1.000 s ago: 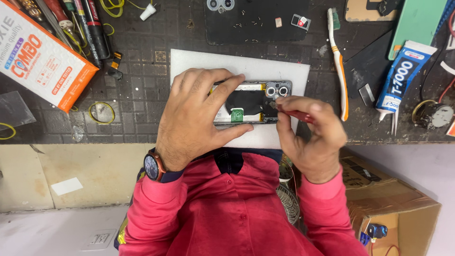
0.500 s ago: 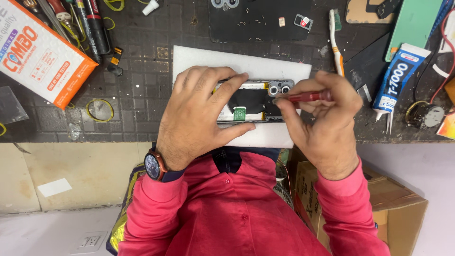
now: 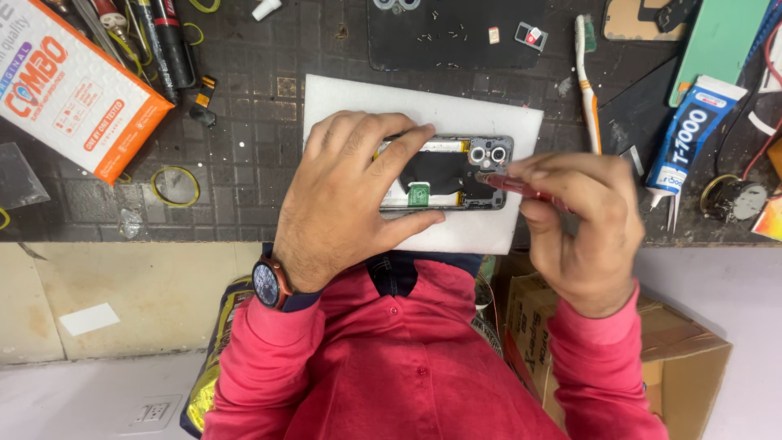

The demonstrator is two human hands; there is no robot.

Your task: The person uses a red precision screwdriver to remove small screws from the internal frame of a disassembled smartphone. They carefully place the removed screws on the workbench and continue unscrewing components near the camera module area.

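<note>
An opened phone [image 3: 456,175], its back cover off, lies on a white foam pad [image 3: 497,122] on the dark workbench, right between the person's hands. The left hand [image 3: 350,191] lies spread over its left half, fingers and thumb clamping its edges. The right hand [image 3: 582,220], just beside its camera end, pinches a red screwdriver [image 3: 521,187] whose tip touches the phone below the lenses.

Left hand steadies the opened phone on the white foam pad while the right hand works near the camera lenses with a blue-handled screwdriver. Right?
Not quite. In the head view the screwdriver in the right hand is red-handled, not blue. The rest holds: the left hand steadies the opened phone on the white foam pad.
</note>
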